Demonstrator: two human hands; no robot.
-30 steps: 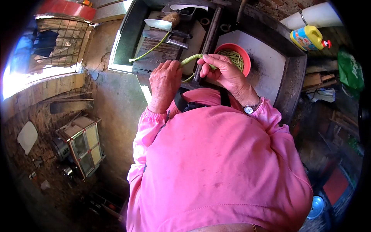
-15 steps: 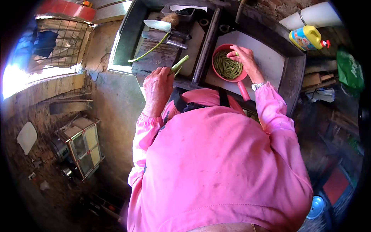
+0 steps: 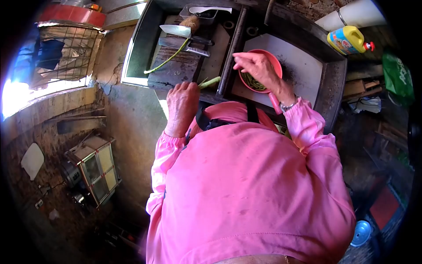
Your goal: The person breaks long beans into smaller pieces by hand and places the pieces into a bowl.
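My left hand [image 3: 182, 103] is closed around a small bunch of green beans [image 3: 211, 82], whose cut ends stick out to the right at the near edge of the sink counter. Over a red pot [image 3: 278, 66] with a handle hangs my right hand [image 3: 261, 72], fingers stretched leftward with tips slightly apart and no bean showing in them. Cut bean pieces [image 3: 252, 82] lie in the pot, partly hidden by this hand. A single long bean [image 3: 169, 59] lies across the dark board [image 3: 173, 66], beside two knives [image 3: 176, 30].
A dark divider [image 3: 233, 53] separates the two basins. Behind the knives are a brown fibrous scrubber [image 3: 190, 23] and a plastic tub with a white spoon [image 3: 211, 9]. A yellow bottle [image 3: 347, 40] stands at the right rim.
My right hand has moved left across the pot, and the bean piece in its fingers no longer shows. The beans in my left hand have tipped lower, closer to level.
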